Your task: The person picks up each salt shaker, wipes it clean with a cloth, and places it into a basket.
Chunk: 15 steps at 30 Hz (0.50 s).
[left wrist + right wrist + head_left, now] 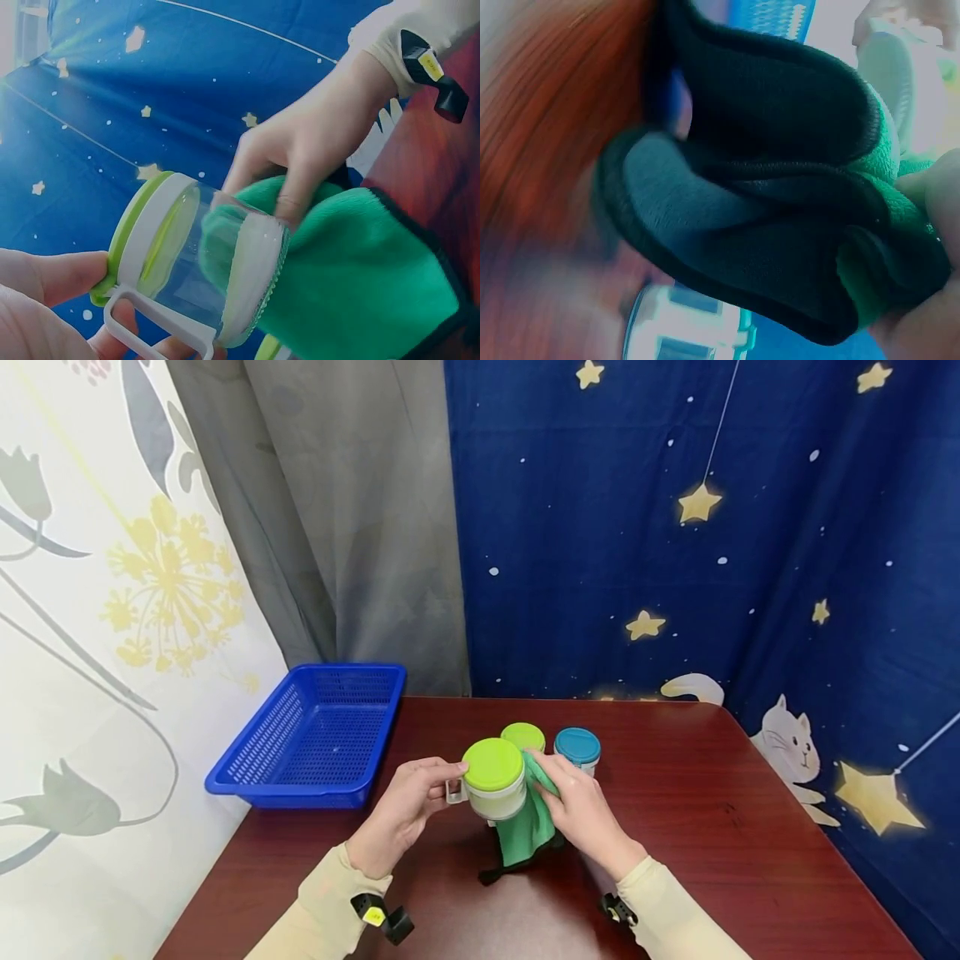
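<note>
My left hand point(401, 806) holds a clear jar point(495, 797) with a lime-green lid and a white handle, thumb at the lid's edge. In the left wrist view the jar point(214, 259) is tilted, its ribbed base towards the cloth. My right hand point(581, 810) grips a green cloth point(517, 839) with black edging, pressed to the jar's right side. Through the clear wall, green cloth shows behind the jar. The cloth's dark folds point(765, 202) fill much of the right wrist view.
Behind the held jar stand another green-lidded jar point(523, 735), partly hidden, and a blue-lidded jar point(577, 746). A blue plastic basket point(306, 795) sits at the table's left back. The dark red table point(720, 827) ends at curtains at the back.
</note>
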### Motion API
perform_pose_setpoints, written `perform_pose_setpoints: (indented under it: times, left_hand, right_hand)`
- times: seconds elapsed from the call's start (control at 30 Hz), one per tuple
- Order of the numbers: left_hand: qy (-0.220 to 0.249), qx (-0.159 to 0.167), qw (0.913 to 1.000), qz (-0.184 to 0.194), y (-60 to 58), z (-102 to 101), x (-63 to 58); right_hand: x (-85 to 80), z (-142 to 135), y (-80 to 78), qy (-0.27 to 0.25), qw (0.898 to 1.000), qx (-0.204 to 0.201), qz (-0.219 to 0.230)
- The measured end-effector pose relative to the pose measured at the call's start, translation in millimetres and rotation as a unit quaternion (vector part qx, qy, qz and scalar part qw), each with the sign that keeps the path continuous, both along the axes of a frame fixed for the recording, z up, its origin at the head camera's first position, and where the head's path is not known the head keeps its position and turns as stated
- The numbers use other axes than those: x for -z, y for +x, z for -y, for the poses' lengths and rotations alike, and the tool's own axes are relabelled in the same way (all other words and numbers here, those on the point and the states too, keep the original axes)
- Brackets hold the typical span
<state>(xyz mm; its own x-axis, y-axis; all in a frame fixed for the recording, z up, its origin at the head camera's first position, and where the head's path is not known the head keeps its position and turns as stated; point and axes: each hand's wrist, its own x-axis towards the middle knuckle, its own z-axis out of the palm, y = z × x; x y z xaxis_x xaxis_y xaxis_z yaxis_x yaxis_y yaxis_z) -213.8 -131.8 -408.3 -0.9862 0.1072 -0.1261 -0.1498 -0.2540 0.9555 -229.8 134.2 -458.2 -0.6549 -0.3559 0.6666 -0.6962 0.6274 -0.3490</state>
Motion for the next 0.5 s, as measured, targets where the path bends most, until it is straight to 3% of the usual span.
perform_pose_setpoints:
  times: [0.1,0.23,0.5]
  left_hand:
    - [-0.002,-0.003,1.0,-0.004,-0.1,-0.6,-1.9]
    - [-0.01,0.0,0.9999,-0.003,-0.3,-0.4,-2.2]
    - [-0.02,0.029,0.9994,-0.003,1.0,-0.6,2.8]
  right_hand:
    - [5.4,-3.6,-0.7,0.025,1.0,0.011,-0.007]
    - [7.0,-5.9,-0.4,0.021,0.999,0.024,-0.016]
    - [3.4,-10.4,-3.6,0.012,0.999,0.005,-0.049]
